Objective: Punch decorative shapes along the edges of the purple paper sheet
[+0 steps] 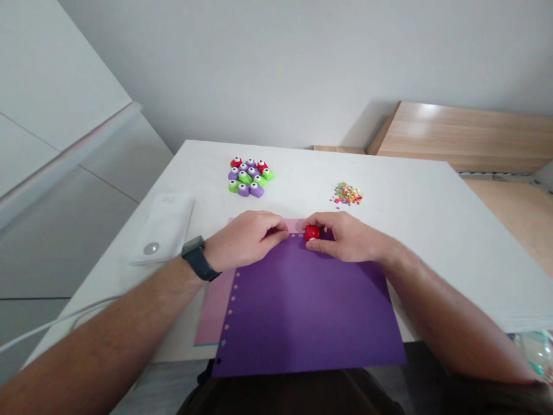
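A purple sheet of paper [302,311] lies over pink paper [213,305] at the table's front edge, its near end reaching past the edge. Small flower-shaped holes run down its left side and along part of its far edge. My right hand [345,236] grips a red craft punch [311,233] between thumb and fingers at the sheet's far edge. Just left of the punch, my left hand [254,236] pinches the same edge, thumb against fingers. A dark watch is on the left wrist.
Several red, purple and green craft punches [248,177] cluster at the back left of the white table [298,178]. Colourful punched paper bits [347,194] lie in a pile to the right. A white device [164,227] and a cable [60,320] are at left.
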The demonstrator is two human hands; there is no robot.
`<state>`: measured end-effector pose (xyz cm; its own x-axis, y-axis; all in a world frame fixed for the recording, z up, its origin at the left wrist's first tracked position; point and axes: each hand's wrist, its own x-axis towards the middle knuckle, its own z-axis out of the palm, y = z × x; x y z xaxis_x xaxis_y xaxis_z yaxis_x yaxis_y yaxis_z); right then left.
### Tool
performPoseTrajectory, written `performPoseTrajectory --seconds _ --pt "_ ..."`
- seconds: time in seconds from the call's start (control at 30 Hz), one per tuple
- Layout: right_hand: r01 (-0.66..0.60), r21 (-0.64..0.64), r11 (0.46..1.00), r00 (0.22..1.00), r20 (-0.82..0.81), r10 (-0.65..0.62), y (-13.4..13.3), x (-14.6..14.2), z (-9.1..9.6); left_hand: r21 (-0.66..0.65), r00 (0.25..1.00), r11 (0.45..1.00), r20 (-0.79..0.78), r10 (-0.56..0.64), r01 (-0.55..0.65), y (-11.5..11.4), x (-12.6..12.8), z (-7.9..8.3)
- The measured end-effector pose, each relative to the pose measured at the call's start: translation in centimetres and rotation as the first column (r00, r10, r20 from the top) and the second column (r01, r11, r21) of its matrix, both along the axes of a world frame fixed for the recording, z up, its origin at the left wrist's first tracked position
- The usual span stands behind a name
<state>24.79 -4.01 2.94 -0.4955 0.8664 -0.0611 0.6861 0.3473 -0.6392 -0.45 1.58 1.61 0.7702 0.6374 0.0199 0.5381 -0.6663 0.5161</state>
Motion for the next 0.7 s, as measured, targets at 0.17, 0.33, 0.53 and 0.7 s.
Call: performPoseTrajectory --seconds 0.17,0.33,0.53,0.7 --pt "-0.033 -0.014 0.999 0.999 0.007 0.033 -0.04 0.08 0.38 -0.005 0.999 1.0 0.031 0.023 -0.023 -0.45 -0.06 0.12" --pt "-0.049 -0.009 0.999 0.998 0.042 0.049 -0.26 -0.26 0.73 0.015 0.999 0.999 0.036 0.038 -0.039 -0.93 0.0 0.09" --pt "-0.049 -0.032 0.998 0.998 0.041 0.05 -0.42 -0.65 0.91 0.035 0.997 0.997 0.041 0.06 -0.062 -1.07 0.08 -0.14" --pt "-0.051 -0.022 0.998 0.998 0.025 0.051 -0.4 -0.56 0.85 0.037 0.996 0.996 0.045 0.081 -0.082 -1.03 0.16 -0.15"
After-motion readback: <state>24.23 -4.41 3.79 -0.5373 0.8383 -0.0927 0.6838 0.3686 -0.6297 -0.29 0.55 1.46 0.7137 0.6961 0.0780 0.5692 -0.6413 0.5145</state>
